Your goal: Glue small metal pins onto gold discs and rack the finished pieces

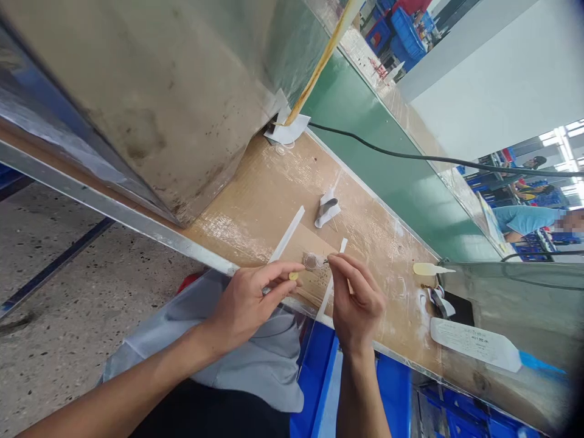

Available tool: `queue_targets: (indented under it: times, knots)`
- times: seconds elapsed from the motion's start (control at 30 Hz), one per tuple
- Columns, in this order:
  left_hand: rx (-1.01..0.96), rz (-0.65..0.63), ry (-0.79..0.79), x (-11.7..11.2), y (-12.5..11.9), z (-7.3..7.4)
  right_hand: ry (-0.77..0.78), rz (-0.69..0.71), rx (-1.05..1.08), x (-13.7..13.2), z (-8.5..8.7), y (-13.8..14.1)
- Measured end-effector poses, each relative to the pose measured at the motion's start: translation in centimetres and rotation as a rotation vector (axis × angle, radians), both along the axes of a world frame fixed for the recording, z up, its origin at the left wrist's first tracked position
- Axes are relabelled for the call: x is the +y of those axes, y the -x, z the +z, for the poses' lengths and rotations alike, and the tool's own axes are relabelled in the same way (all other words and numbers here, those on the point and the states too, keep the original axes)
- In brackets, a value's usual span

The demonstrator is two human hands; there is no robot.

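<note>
Yellow disc (293, 276) perhaps, left hand (255, 299) near bench edge (205, 252)

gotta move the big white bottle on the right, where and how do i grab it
I'd wrap the right hand, the nearer one, around the middle of the white bottle, coming from the front of the bench. The body is broad and straight, narrowing towards the blue tip, and the small yellow bottle is on the other side.
</note>
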State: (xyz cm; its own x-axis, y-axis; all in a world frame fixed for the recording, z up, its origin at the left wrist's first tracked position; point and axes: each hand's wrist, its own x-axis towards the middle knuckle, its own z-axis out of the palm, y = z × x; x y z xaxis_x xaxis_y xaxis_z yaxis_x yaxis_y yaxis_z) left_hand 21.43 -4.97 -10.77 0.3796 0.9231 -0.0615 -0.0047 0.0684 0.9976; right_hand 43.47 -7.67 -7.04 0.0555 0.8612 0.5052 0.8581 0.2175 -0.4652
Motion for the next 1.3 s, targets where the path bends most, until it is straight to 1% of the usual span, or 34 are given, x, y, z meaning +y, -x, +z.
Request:
queue_targets:
  times: [0.2,0.4,0.63,0.87,1.13,1.3]
  knots:
    - [0.007,-0.002,-0.011,-0.03,-0.07,-0.10,-0.012,0.013,-0.032,0.04,-0.01,0.06]
    - [0.022,0.006,-0.024,-0.08,-0.04,-0.10,-0.071,-0.052,0.021,0.10,0.00,0.02]
    - [0.047,0.002,-0.025,0.04,-0.02,0.10,-0.047,-0.070,0.011,0.29,-0.27,0.11]
    - [0.070,0.012,-0.046,-0.02,-0.09,-0.08,-0.038,-0.089,-0.007,0.48,-0.30,0.07]
    - [0.067,0.009,-0.046,-0.05,-0.14,-0.01,-0.040,-0.089,0.030,0.45,-0.35,0.20]
    - [0.055,0.014,-0.029,-0.05,-0.12,0.02,-0.063,-0.121,0.026,0.48,-0.24,0.10]
